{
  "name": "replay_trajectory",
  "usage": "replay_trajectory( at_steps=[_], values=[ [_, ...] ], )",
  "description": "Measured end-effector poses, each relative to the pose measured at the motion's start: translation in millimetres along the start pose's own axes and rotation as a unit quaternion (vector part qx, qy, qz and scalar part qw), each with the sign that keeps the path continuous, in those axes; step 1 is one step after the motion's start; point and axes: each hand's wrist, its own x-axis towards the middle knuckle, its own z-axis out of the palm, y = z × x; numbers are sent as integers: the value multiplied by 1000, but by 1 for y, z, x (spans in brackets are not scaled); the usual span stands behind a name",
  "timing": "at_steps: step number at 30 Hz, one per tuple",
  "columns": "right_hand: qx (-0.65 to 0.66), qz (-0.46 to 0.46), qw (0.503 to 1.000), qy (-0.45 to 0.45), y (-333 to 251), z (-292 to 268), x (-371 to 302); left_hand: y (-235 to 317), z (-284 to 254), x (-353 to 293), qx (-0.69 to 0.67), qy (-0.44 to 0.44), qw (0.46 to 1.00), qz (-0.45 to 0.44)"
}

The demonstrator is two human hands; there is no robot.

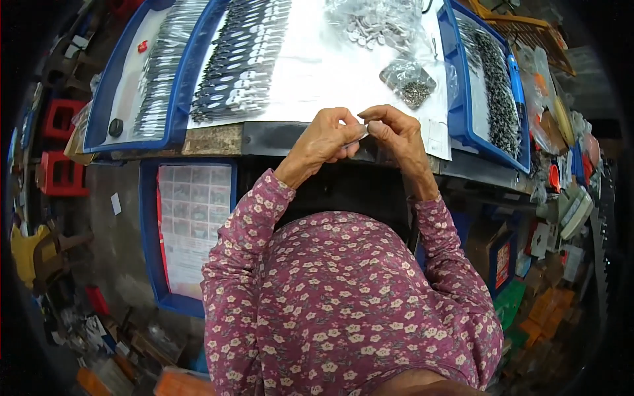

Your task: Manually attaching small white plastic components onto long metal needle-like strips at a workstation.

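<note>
Just in front of the table's near edge, my two hands meet with the fingertips close together. My left hand [330,136] pinches a small whitish piece [364,132] between thumb and fingers; its kind is too small to make out. My right hand [403,137] is closed in a pinch against it, thumb and forefinger bent; what lies between those tips is hidden. Beyond them on white paper [310,79] are rows of dark and silver slim parts with oval openings [241,59]. A clear bag of silvery oval pieces [380,30] and a smaller bag of tiny metal parts [415,92] lie farther right.
At the left stands a blue tray [177,125] of slim silvery parts; another blue tray [462,125] with dark parts stands right. A blue bin [150,257] sits below the table on the left. Red stools [61,175] and piled boxes and bags crowd both sides.
</note>
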Motion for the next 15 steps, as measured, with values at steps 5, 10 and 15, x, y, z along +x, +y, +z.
replay_trajectory(
  at_steps=[5,10,15],
  values=[
    [-178,-135,973,-58,-16,22,1,5,-18,-20,52,-9,998,38],
    [-429,-348,833,-38,-31,44,6,21,-34,-39,108,-27,993,49],
    [-460,-386,798,-49,-36,73,15,43,-58,-58,194,-23,977,79]
  ],
)
